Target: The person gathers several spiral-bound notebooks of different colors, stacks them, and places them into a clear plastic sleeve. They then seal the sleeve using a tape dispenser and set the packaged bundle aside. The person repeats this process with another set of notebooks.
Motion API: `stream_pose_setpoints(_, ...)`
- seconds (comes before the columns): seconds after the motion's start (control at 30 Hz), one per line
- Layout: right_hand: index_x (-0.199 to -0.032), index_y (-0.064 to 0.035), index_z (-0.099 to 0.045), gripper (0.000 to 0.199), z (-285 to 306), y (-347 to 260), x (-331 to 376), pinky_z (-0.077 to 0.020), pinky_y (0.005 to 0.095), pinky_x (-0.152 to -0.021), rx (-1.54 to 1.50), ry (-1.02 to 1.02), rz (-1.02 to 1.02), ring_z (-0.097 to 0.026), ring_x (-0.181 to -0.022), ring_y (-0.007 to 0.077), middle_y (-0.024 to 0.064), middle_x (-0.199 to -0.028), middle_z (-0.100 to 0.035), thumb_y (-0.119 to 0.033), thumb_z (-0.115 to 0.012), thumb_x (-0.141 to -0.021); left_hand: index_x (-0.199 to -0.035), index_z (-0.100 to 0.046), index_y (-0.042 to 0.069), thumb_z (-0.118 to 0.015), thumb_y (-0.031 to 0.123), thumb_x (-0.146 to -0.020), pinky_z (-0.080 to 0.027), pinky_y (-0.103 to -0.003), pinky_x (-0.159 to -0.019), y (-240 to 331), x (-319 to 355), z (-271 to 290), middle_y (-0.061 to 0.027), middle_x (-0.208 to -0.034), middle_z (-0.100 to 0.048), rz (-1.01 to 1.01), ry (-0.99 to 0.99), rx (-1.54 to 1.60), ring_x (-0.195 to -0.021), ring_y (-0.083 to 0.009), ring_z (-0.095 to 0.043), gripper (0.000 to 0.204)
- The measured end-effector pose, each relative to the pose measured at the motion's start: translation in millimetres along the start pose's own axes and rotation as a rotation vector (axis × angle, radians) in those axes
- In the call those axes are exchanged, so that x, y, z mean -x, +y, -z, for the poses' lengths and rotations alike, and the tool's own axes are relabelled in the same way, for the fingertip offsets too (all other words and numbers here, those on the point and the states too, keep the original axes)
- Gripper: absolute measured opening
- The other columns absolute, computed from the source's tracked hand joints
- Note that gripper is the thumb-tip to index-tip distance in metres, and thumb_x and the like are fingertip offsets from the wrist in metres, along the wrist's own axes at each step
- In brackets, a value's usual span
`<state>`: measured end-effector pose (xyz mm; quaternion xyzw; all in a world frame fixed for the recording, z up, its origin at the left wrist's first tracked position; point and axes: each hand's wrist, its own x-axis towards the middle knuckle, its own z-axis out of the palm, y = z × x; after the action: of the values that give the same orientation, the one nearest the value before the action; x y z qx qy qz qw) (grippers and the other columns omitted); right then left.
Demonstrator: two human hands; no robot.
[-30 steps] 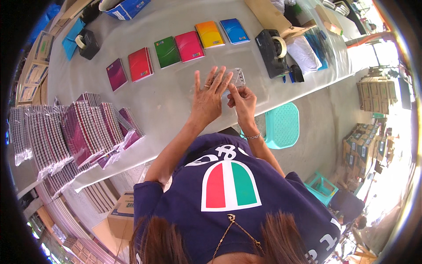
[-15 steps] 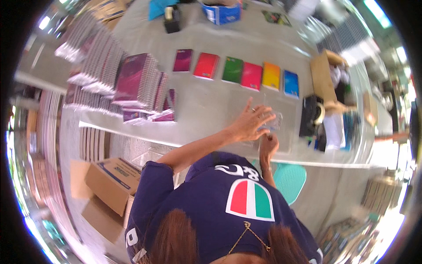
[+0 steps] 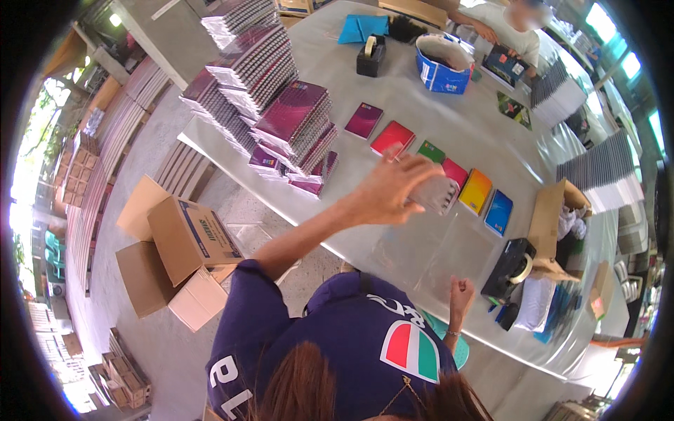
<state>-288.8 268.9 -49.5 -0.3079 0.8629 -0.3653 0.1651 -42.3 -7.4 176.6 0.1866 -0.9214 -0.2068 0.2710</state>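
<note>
My left hand [image 3: 390,193] reaches over the table toward the row of small notebooks, its fingers curved round a small greyish piece [image 3: 437,195] with ring-like marks along one edge. Its kind is hard to make out. In the row lie a purple notebook [image 3: 364,121], a red one [image 3: 393,137], a green one [image 3: 430,151], a pink one [image 3: 455,172], a yellow one [image 3: 476,190] and a blue one [image 3: 498,212]. The hand partly covers the middle ones. Closed near the table's front edge is my right hand [image 3: 461,295]; anything inside is hidden. Clear plastic [image 3: 428,249] lies flat between my hands.
Stacks of purple spiral notebooks [image 3: 291,116] stand at the left. Black tape dispensers [image 3: 511,270] and an open carton [image 3: 554,224] are at the right. A blue container [image 3: 444,67] sits farther back, near a co-worker [image 3: 502,28]. An open cardboard box [image 3: 184,242] is at lower left.
My left hand has moved away from my right hand, toward the notebook row, with the greyish piece. My right hand has drawn back toward the table edge. The whole view has turned.
</note>
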Motion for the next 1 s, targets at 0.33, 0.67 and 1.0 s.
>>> stream_pose_setpoints(0.33,-0.073,0.0000,-0.052,0.031,15.1,-21.5,-22.5,-0.0431,0.0358,-0.057,0.063,-0.023,0.157,-0.054,-0.057,0.0226,0.0143,-0.063,-0.057,-0.022,-0.070,-0.084,-0.118,-0.059,0.016,-0.071,-0.007,-0.061,-0.017,-0.051,-0.116,-18.0,39.2,152.0,0.0004,-0.127,-0.060,0.203,0.499,-0.622,-0.129,-0.0233,-0.047,0.063)
stream_pose_setpoints(0.67,-0.075,0.0002,-0.052,0.031,23.6,-32.4,-37.7,-0.0431,0.0353,-0.058,0.025,-0.083,0.149,-0.049,-0.058,0.0245,0.0154,-0.067,-0.057,-0.022,-0.071,-0.084,-0.116,-0.059,0.012,-0.061,-0.013,-0.074,-0.036,-0.042,-0.111,-75.8,84.5,122.6,-0.0048,-0.130,-0.058,0.340,0.611,-0.589,-0.134,-0.0292,-0.043,0.050)
stream_pose_setpoints(1.0,-0.084,-0.0008,-0.063,0.015,21.1,-19.9,-93.5,-0.0453,0.0465,-0.078,0.080,0.040,0.268,-0.058,-0.082,0.0386,0.0172,-0.080,-0.063,-0.016,-0.065,-0.084,-0.123,-0.054,0.006,-0.061,-0.004,-0.082,-0.034,-0.050,-0.109,-54.0,87.1,93.2,-0.0134,-0.133,-0.049,0.302,0.671,-0.860,-0.134,-0.0323,-0.038,0.042)
